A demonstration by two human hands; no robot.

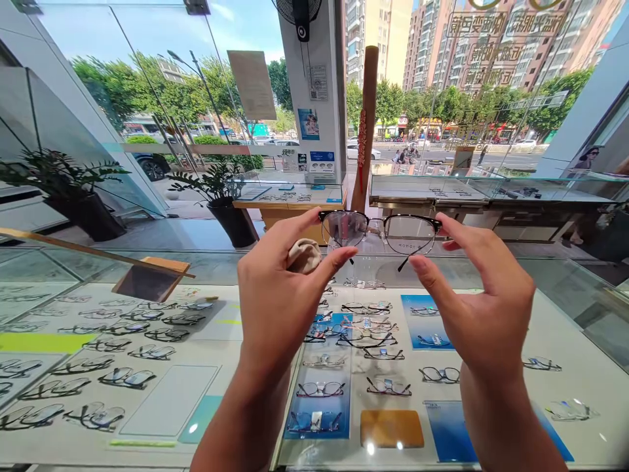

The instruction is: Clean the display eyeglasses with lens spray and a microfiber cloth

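Observation:
A pair of eyeglasses (344, 228) with dark upper rims and thin lower rims is held up in front of me, above the glass counter. My left hand (280, 295) grips its left end between thumb and fingers. Tucked in that same hand is a crumpled pale cloth (304, 255). At the right end, my right hand (484, 298) pinches the frame near the hinge. The left lens looks darker than the right one, which bears small lettering. Two dark temple tips show below the lenses.
Beneath the hands, a glass display counter (236, 452) holds rows of eyeglasses, blue cards and a brown case (392, 429). A wood-framed mirror (152, 278) stands at left. Beyond are potted plants (230, 219), another display case (427, 190), a wooden post (366, 131) and large windows.

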